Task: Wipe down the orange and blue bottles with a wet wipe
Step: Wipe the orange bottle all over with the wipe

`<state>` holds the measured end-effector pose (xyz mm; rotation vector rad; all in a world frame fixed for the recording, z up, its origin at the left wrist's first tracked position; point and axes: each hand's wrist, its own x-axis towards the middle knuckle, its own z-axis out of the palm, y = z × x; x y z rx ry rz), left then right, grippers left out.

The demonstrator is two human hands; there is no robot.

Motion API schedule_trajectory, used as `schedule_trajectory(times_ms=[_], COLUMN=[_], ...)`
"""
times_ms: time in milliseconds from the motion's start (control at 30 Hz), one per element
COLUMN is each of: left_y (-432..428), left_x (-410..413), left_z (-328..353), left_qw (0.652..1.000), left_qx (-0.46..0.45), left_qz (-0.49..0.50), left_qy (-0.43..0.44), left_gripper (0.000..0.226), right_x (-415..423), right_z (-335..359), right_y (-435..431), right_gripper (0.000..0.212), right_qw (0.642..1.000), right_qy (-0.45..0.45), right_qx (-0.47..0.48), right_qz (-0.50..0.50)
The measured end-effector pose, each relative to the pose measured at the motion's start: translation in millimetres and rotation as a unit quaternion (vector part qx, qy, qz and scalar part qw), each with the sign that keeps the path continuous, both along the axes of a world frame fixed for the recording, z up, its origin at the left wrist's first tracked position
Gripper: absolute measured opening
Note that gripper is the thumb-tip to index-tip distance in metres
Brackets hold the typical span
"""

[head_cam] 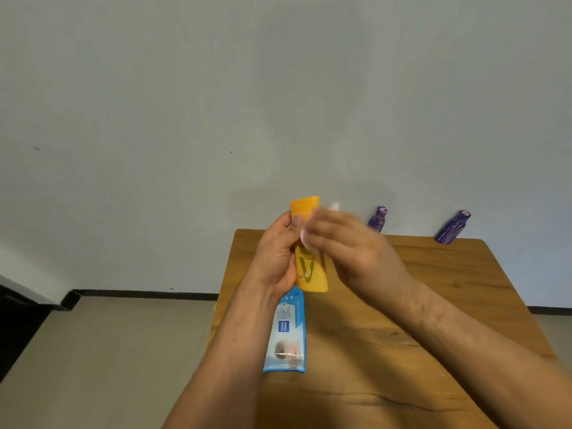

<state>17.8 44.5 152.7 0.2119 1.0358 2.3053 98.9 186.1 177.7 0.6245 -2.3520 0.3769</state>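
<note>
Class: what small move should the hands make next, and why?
Probably slide the wipe down the orange bottle: the right hand holds it against the upper part, the left hand grips the bottle, and the lower body shows bare.

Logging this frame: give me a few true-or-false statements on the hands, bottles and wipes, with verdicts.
1. The left hand holds the orange bottle above the table. True.
2. The right hand holds nothing. False: it holds a white wipe against the orange bottle's upper part.
3. Two blue bottles sit at the table's far edge, untouched. True.
4. The wipe pack stands upright. False: it lies flat on the table, under the left forearm.
5. The orange bottle lies on its side. False: it is held roughly upright.
</note>
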Motion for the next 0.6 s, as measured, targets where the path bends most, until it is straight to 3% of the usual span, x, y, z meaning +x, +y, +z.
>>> schedule_trajectory(times_ms=[167,300,400,600], left_y=[-3,4,9,19], left_x=[1,3,8,9], left_z=[-1,4,8,1], left_qw=[0.994,0.957,0.931,0.900], left_qx=[-0.074,-0.194,-0.247,-0.288], left_qz=[0.053,0.106,0.129,0.149], left_qy=[0.053,0.186,0.236,0.293], left_gripper=[0.017,0.027,0.027,0.038], right_x=[20,5,-10,-20], right_z=[-20,4,15,10], right_y=[10,27,30,-5], right_gripper=[0.028,0.025,0.031,0.029], right_qw=[0.996,0.991,0.979,0.994], right_qy=[-0.046,-0.003,-0.012,-0.047], right_qx=[0.052,-0.106,-0.154,-0.082], right_qz=[0.058,-0.082,-0.129,-0.060])
